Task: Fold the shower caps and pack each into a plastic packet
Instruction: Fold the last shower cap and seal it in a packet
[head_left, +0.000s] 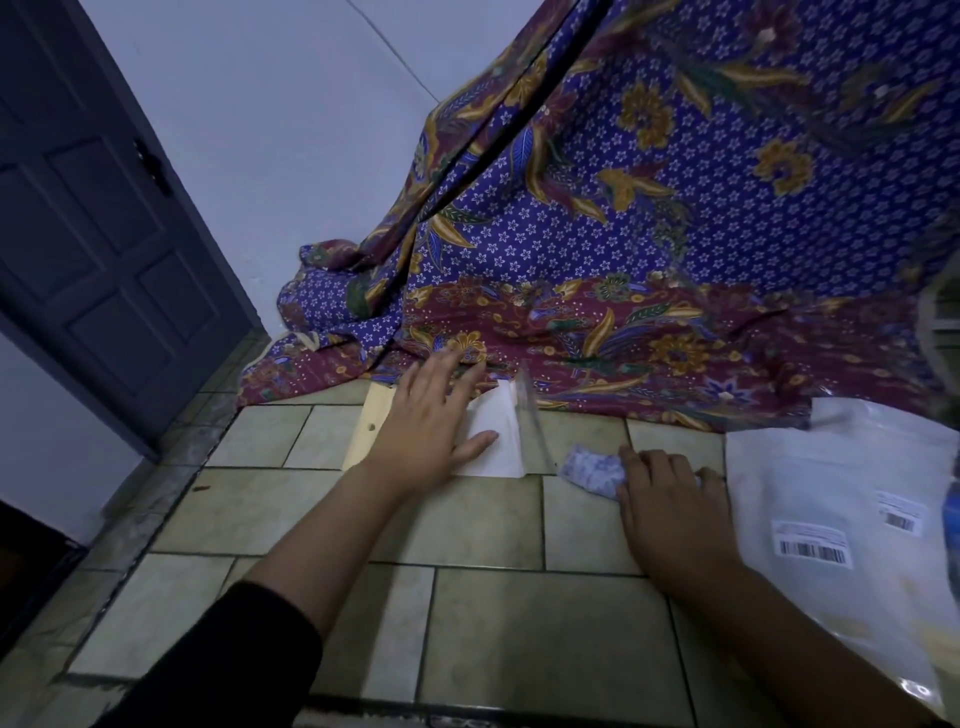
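Folded shower cap (592, 470) gripped by curled right hand (670, 514), left hand (431, 426) pressed flat and open on white packet (498, 447)

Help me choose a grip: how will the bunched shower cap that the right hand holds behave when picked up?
The shower cap looks thin and crumpled, so it is probably floppy and very light. Its folds seem kept in place only by the right hand, so it may spring open when released.

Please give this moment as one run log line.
left hand: flat on plastic packet | right hand: grips folded shower cap | stage: cap not yet packed
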